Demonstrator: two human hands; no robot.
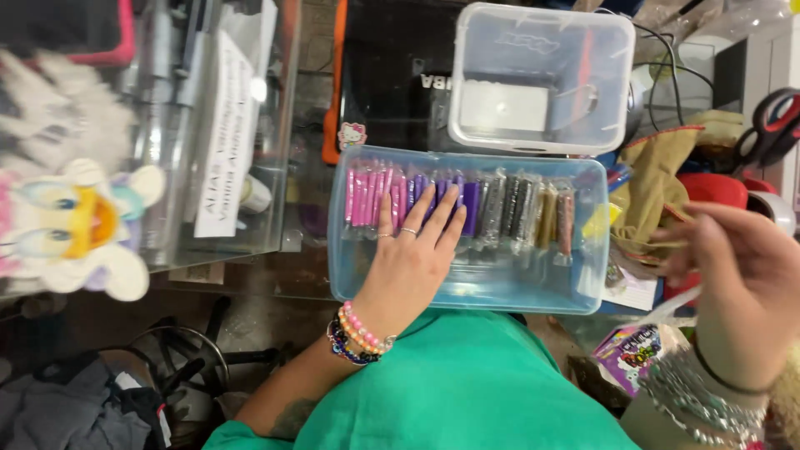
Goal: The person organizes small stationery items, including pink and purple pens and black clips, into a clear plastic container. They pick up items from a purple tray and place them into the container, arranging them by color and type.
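- Green cloth [467, 383] on the person's lap lies closest to the camera, at 6 o'clock.
- Bead bracelets [358, 335] — pink, cream and dark blue — go round the wrist of the left hand.
- Left hand [410, 258] is flat with fingers spread, palm down inside the clear blue box [467, 227], touching the row of little bags.
- Bags of beads [462, 208] stand side by side in that box: pink ones at 9 o'clock, then purple, then black, then gold and brown at 3 o'clock.
- Right hand [742, 283] is up in the air at 3 o'clock, outside the box, pinching a thin see-through strip [671, 304]; it looks blurry.
- Another clear box [542, 79] with a white card inside sits at 12 o'clock, just behind the blue one.
- Toy duck [71, 225] with a yellow beak sits at 9 o'clock — soft and fuzzy.
- Scissors [775, 125] with red and black handles lie at 2 o'clock.
- Colourful small packet [633, 354] lies at 4 o'clock, under the right hand.
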